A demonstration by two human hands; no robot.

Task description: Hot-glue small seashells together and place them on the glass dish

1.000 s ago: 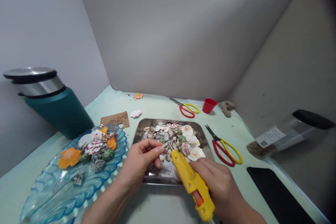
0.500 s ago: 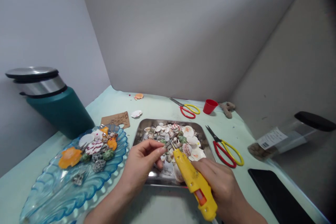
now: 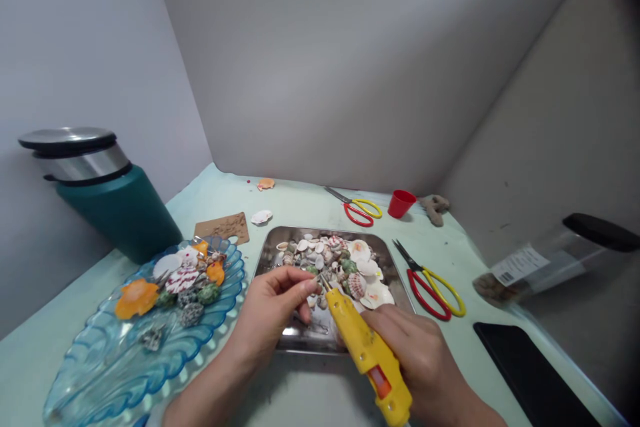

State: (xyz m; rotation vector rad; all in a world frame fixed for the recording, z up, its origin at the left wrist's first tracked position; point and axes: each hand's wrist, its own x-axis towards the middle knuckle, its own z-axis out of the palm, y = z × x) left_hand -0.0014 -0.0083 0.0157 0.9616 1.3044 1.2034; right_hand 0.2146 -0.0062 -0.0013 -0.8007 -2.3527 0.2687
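My right hand (image 3: 417, 357) grips a yellow glue gun (image 3: 367, 350), its nozzle pointing up-left. The nozzle tip meets a tiny object pinched between the thumb and fingers of my left hand (image 3: 273, 310); the object is too small to name. Both hands hover over the near edge of a square metal tray (image 3: 267, 257) that holds several small seashells (image 3: 345, 263). To the left lies a blue glass shell-shaped dish (image 3: 125, 360) with several coloured shells on it.
A teal jug with a steel lid (image 3: 107, 197) stands at the left. Two pairs of red-and-yellow scissors (image 3: 433, 280) (image 3: 357, 207), a red cup (image 3: 401, 203), a brown card (image 3: 223, 227), a clear jar on its side (image 3: 550, 260) and a black phone (image 3: 530, 373) lie around.
Both hands and the glue gun stay nearly in place; the view has drifted slightly, and the nozzle remains at my left fingertips.
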